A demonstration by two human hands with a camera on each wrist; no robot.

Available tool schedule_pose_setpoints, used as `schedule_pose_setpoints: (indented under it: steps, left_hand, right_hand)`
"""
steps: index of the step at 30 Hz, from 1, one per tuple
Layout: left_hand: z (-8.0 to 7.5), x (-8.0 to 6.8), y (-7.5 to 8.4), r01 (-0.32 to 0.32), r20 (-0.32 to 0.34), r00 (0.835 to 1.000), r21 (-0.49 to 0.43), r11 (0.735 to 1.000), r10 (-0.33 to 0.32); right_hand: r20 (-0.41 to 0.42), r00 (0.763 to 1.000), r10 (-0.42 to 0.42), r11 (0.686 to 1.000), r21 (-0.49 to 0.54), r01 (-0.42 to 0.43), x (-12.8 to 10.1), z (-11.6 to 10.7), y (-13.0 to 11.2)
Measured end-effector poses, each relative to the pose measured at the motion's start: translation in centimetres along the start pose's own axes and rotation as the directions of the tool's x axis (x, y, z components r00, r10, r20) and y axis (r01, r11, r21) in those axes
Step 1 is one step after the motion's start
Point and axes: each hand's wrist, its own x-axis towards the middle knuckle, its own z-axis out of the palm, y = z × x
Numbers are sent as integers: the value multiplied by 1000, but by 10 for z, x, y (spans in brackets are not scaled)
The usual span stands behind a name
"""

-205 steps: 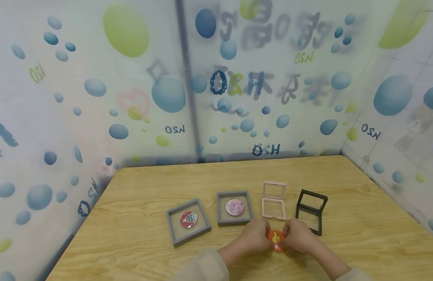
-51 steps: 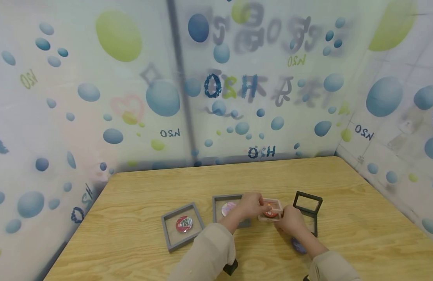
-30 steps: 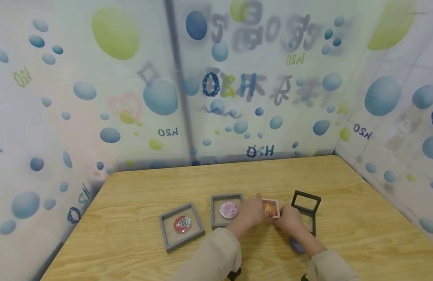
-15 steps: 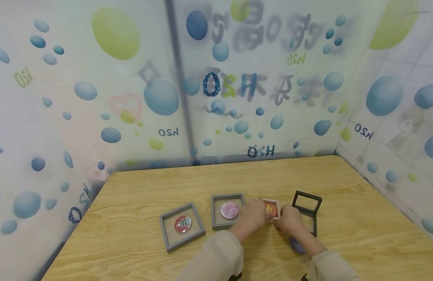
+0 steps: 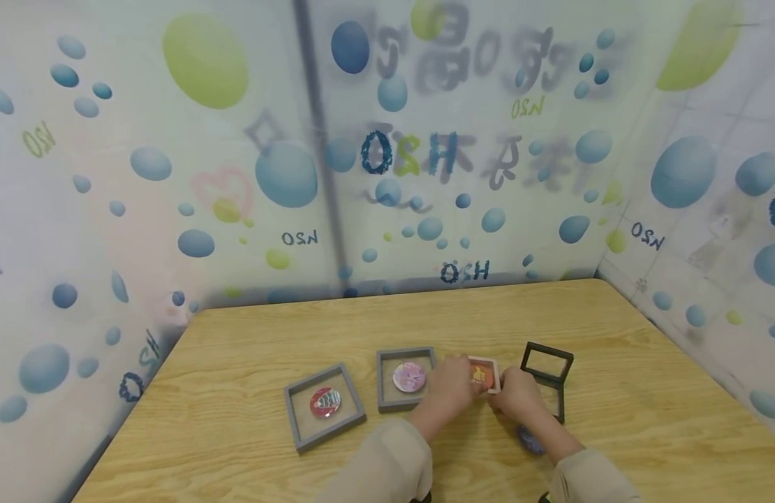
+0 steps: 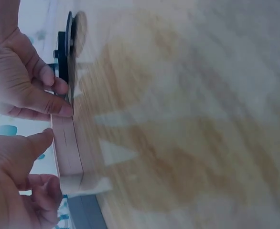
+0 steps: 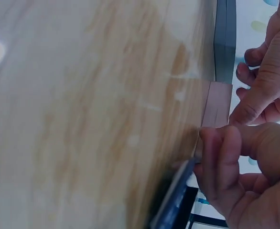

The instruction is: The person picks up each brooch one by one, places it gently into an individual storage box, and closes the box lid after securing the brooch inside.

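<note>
A small pink display frame [image 5: 496, 381] lies folded shut on the table, with an orange-red round badge [image 5: 482, 376] showing through its window. My left hand [image 5: 452, 385] covers its left side. In the left wrist view that thumb touches the top edge of the pink frame [image 6: 66, 143], the other fingers curled by its left end. At the near right corner, my right hand [image 5: 519, 395] grips the frame between thumb and fingers; the right wrist view shows those fingertips [image 7: 209, 136] against its side. Under the right wrist lies a dark blue-purple round badge [image 5: 530, 440], partly hidden.
A black display frame [image 5: 547, 360] stands unfolded at the right, partly behind the right hand. Left of the hands are two grey frames, one with a pink badge [image 5: 409, 377], another grey frame [image 5: 291, 412] with a red badge [image 5: 325, 402]. A patterned curtain [image 5: 387, 230] hangs behind the table.
Earlier both hands held the orange badge in front of the unfolded pink frame. The badge then went inside, and the frame's lid came down. Over the last second the hands barely move.
</note>
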Motion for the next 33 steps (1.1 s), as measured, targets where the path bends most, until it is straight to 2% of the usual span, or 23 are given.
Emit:
schedule_pose_setpoints:
  steps: [2,4,8,11,15,17,20,23,27,33]
  left_hand:
    - [2,-2,2,-27,-35,999,18,999,28]
    - [4,-4,5,-83,-87,993,19,996,85]
    - [8,-12,11,-218,-142,968,-62,974,207]
    - [9,-16,17,-240,-105,968,-116,964,228]
    - [10,-19,21,-219,-12,975,-173,960,220]
    - [11,-21,23,-227,30,971,-224,948,239]
    - [13,-24,24,-253,83,954,-289,923,287]
    - [16,-27,25,-294,117,934,-285,912,338]
    - [19,-30,29,-328,156,915,-243,913,371]
    - [21,-31,34,-325,192,910,-223,919,368]
  right_hand:
    - [-7,1000,-11,1000,-13,10,-2,-3,-1]
    - [-15,1000,-26,998,-49,25,-4,-7,-1]
    - [-8,998,-58,995,-81,57,-13,-19,0]
    - [5,998,-64,997,-49,64,-21,-27,4]
    - [28,999,-32,999,-42,33,-31,-36,12]
    - [34,999,-16,998,-66,18,-36,-41,17]
    - [52,999,11,995,-95,-6,-44,-46,25]
    - [92,995,44,994,-103,-34,-52,-46,30]
    - [124,990,61,995,-89,-50,-58,-42,34]
    - [108,993,52,994,-101,-41,-58,-41,38]
